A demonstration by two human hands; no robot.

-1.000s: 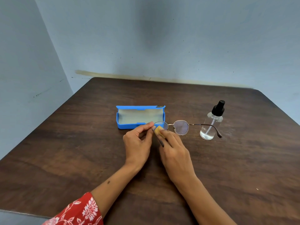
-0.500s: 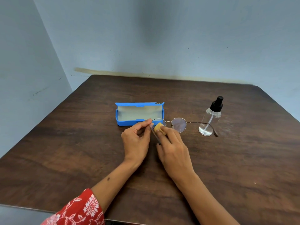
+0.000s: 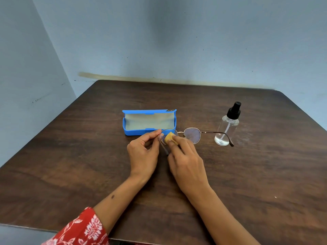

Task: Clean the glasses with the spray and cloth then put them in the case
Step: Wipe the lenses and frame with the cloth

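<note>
Round thin-framed glasses [image 3: 192,135] are held just above the dark wooden table, arms unfolded. My left hand [image 3: 143,152] pinches the frame at the left lens's outer edge. My right hand [image 3: 185,163] pinches a small yellow cloth [image 3: 170,138] against the left lens. The right lens is bare and looks smeared. An open blue case [image 3: 149,132] with a pale lining lies just behind the glasses, to the left. A clear spray bottle [image 3: 227,128] with a black pump top stands to the right, behind the right temple arm.
The brown wooden table [image 3: 256,174] fills the view, with blue walls behind it and to the left. Its near edge runs along the bottom, where a red patterned sleeve [image 3: 79,230] shows.
The hands, glasses and cloth keep nearly the same pose; the cloth has shifted slightly on the left lens. The view has drifted a little.
</note>
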